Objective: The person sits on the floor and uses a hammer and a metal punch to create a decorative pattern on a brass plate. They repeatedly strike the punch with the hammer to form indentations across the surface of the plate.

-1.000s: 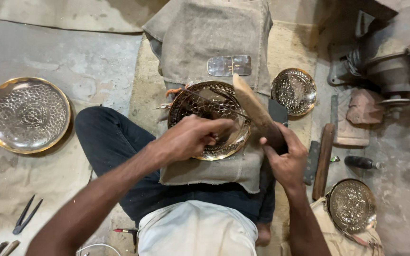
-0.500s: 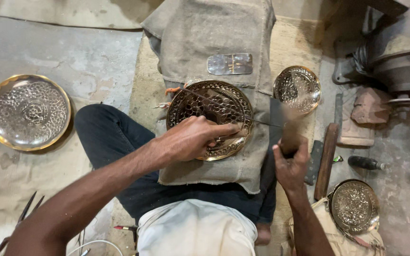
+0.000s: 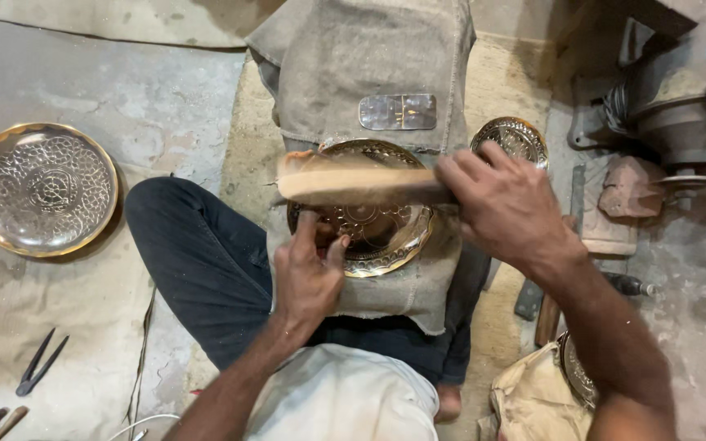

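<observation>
Two hands work one engraved brass plate (image 3: 369,237), which lies on a burlap cloth (image 3: 369,73) draped over the person's lap and serves here as the landmark. The left hand (image 3: 308,273) sits at the plate's near-left rim, fingers (image 3: 304,233) curled down onto the metal; they appear to pinch a small tool against the surface, but the tool itself is too hidden to confirm. The right hand (image 3: 504,208), just right of the plate, is clenched around the handle end of a wooden mallet (image 3: 353,184), whose blurred length lies across the plate's far half. Just beyond the plate lies a small flat metal block (image 3: 398,112); beyond and to its right lies a smaller engraved dish (image 3: 512,139); well to its left a large gold-rimmed plate (image 3: 38,189) rests on the floor, with shears (image 3: 38,363) nearer the person. For good work at this step, judged from the grip shown: keep the left hand pressed firmly so the plate cannot slide on the cloth, keep the fingers low and clear of the mallet's path, and strike squarely with short, even blows.
</observation>
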Available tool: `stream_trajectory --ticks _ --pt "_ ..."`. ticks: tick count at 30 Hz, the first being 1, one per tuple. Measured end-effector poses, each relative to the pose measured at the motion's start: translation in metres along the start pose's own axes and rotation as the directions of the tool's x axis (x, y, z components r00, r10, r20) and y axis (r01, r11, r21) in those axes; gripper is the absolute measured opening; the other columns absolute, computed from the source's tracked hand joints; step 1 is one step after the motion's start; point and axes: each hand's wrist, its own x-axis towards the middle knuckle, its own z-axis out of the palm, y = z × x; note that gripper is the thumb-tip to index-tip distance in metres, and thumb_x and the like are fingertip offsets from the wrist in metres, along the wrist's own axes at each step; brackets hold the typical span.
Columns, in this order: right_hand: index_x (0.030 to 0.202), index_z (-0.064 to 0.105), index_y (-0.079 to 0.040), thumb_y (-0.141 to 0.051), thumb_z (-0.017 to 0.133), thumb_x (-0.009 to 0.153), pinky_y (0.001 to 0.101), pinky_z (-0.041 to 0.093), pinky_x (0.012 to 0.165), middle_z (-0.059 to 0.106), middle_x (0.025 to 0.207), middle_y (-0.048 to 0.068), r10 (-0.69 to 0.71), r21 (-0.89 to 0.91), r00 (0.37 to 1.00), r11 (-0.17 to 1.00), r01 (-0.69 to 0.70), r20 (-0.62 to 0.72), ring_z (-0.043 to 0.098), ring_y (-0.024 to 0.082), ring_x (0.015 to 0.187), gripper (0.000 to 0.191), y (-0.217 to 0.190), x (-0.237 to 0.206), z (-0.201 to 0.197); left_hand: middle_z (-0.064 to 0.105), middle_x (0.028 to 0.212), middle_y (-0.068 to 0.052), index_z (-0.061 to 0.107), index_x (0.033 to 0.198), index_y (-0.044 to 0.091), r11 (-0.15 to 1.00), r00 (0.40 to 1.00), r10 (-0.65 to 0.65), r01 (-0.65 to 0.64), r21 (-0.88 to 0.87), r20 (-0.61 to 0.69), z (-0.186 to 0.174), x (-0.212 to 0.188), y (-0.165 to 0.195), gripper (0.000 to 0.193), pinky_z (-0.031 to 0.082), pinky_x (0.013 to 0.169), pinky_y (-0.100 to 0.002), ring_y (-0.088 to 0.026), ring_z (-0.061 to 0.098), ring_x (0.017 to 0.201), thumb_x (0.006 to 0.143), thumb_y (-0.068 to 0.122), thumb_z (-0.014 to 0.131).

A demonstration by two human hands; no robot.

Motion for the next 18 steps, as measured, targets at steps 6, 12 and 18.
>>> stream_trajectory --ticks 6,12,18 --pt "0.125 0.064 -0.008 -0.011 0.069 0.077 0.043 0.057 0.084 0.07 0.109 0.007 -0.134 -0.011 0.958 0.991 0.135 -0.254 0.064 0.026 0.1 0.047 -0.005 0.024 -0.018 0.075 0.092 -0.015 0.039 0.135 0.003 0.992 0.995 -0.037 0.026 -0.124 -0.089 0.012 -0.005 0.002 0.052 0.063 0.065 -0.037 -0.025 0.078 0.081 0.092 0.0 0.069" --pt "0.132 0.058 -0.002 -0.009 0.063 0.086 0.0438 0.057 0.081 0.066 0.11 0.012 -0.053 0.429 0.986 0.895 0.118 -0.161 0.065 0.024 0.096 0.048 -0.001 0.033 -0.013 0.074 0.094 -0.015 0.045 0.132 0.002 0.995 0.989 0.032 -0.044 -0.084 -0.146 0.017 -0.013 -0.002 0.044 0.06 0.063 -0.038 -0.025 0.077 0.081 0.095 -0.002 0.068" --pt "0.127 0.056 -0.004 -0.016 0.063 0.092 0.0381 0.058 0.073 0.064 0.106 0.012 -0.065 0.292 0.997 0.954 0.074 -0.04 0.062 0.023 0.089 0.037 -0.004 0.033 -0.017 0.075 0.092 -0.015 0.05 0.132 0.003 0.994 0.995 -0.039 0.028 -0.11 -0.094 0.019 -0.01 -0.007 0.043 0.059 0.058 -0.037 -0.024 0.077 0.078 0.093 -0.004 0.067"
